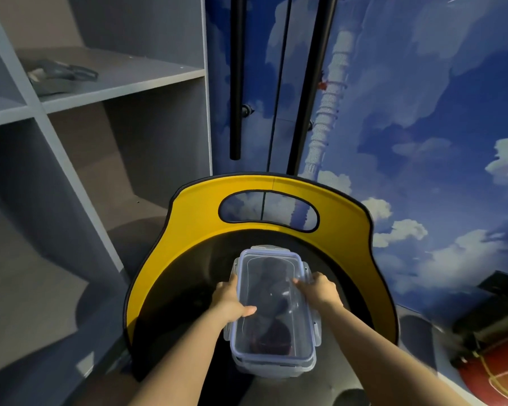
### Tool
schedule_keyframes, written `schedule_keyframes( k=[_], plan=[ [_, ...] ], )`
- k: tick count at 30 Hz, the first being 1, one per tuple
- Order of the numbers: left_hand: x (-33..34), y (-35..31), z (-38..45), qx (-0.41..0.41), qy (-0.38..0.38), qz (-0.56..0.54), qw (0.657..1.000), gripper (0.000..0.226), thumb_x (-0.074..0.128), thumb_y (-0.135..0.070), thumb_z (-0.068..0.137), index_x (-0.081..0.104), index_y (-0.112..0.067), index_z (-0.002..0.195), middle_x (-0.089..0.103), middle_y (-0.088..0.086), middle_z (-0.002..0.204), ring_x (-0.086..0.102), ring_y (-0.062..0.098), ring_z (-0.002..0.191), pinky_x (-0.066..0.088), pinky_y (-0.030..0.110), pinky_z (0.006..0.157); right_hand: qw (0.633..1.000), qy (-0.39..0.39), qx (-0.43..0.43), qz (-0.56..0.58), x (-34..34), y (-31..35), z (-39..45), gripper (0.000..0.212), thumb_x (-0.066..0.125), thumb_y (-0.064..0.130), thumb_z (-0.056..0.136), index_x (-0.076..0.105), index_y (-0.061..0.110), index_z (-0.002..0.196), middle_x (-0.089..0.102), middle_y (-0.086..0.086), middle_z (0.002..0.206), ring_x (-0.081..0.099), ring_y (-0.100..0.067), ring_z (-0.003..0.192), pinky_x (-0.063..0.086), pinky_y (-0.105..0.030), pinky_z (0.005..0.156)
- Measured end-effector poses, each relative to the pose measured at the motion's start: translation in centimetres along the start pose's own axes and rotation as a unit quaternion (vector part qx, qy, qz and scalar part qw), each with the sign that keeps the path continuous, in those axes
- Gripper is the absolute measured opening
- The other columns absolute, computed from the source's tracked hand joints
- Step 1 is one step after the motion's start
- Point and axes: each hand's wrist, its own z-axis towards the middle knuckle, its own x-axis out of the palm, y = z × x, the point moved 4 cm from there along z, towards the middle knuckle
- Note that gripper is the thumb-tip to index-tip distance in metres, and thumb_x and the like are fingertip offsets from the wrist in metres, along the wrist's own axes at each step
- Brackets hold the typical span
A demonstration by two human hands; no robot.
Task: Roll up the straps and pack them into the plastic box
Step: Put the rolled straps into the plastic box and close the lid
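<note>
The box (272, 306) sat on the black seat of a yellow-backed chair (200, 212), lid (272, 276) on, dark rolled straps (273, 291) showing through the clear plastic. The left hand (230, 300) gripped its left edge, thumb over the lid; the right hand (320, 290) held the right rim by the side clip, probably to steady the box and press the lid shut. Grey shelves (115, 80) stood to the left, a sky-printed wall (423, 112) behind, and a basketball (493, 373) lay at lower right.
</note>
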Motion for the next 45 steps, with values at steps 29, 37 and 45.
schedule_keyframes(
  k=[29,37,45],
  plan=[
    [0.3,-2.0,0.0,0.005,-0.062,0.177,0.982,0.089,0.073,-0.035,0.079,0.02,-0.013,0.147,0.03,0.008,0.145,0.033,0.025,0.135,0.038,0.035,0.105,0.989,-0.067,-0.116,-0.069,0.8,0.0,-2.1,0.037,0.049,0.036,0.095,0.058,0.01,0.12,0.059,-0.012,0.115,0.055,-0.03,0.107,0.042,-0.032,0.077],
    [0.6,-1.1,-0.2,0.013,-0.032,0.035,0.999,0.092,0.073,-0.022,0.08,0.013,-0.018,0.151,0.034,0.006,0.15,0.037,0.025,0.135,0.037,0.034,0.108,0.995,0.004,-0.094,0.026,0.6,0.0,-2.5,0.037,0.06,0.025,0.089,0.058,0.005,0.12,0.064,-0.013,0.116,0.059,-0.028,0.106,0.046,-0.032,0.085],
    [0.7,-0.5,-0.2,-0.006,-0.036,-0.092,0.995,0.086,0.075,-0.009,0.077,0.026,-0.021,0.147,0.048,0.003,0.14,0.049,0.023,0.126,0.043,0.037,0.104,0.99,-0.003,-0.047,0.134,0.6,-0.9,-2.6,0.049,0.067,0.024,0.085,0.051,0.01,0.13,0.06,-0.007,0.126,0.056,-0.023,0.116,0.043,-0.03,0.097]
  ],
)
